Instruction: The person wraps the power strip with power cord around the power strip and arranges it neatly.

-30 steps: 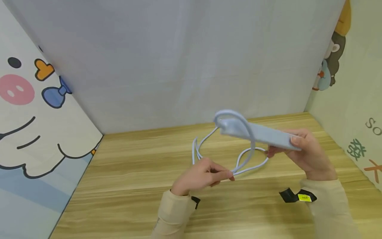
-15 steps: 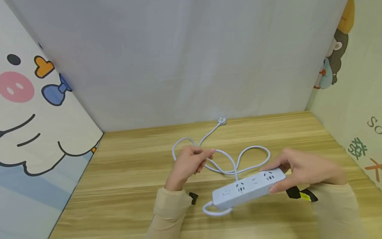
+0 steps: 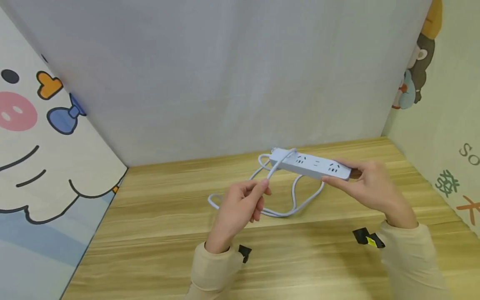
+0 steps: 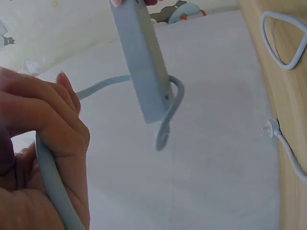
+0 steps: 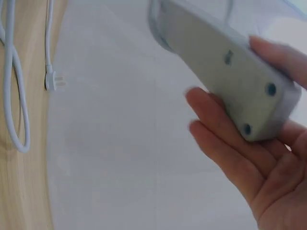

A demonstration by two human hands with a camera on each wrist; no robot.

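Note:
My right hand (image 3: 369,187) grips the right end of a white power strip (image 3: 313,166), held above the table with its sockets facing up. In the right wrist view the underside of the strip (image 5: 225,62) shows, with thumb and fingers on opposite sides. My left hand (image 3: 240,206) pinches the white cord (image 3: 275,167), which crosses over the strip's left end and loops round it. The left wrist view shows the cord (image 4: 53,182) running through the curled left fingers. Loose cord lies in loops on the table below, and the plug (image 5: 52,80) rests near the back edge.
The wooden table (image 3: 150,250) meets a pale cloth backdrop (image 3: 225,83) at the back. A cartoon-printed panel (image 3: 56,166) stands on the left, and another printed panel (image 3: 442,137) on the right.
The power strip dipped toward the front with sockets showing, then rose back up and away. The left hand has stayed on the cord, which now lies across the strip's left end.

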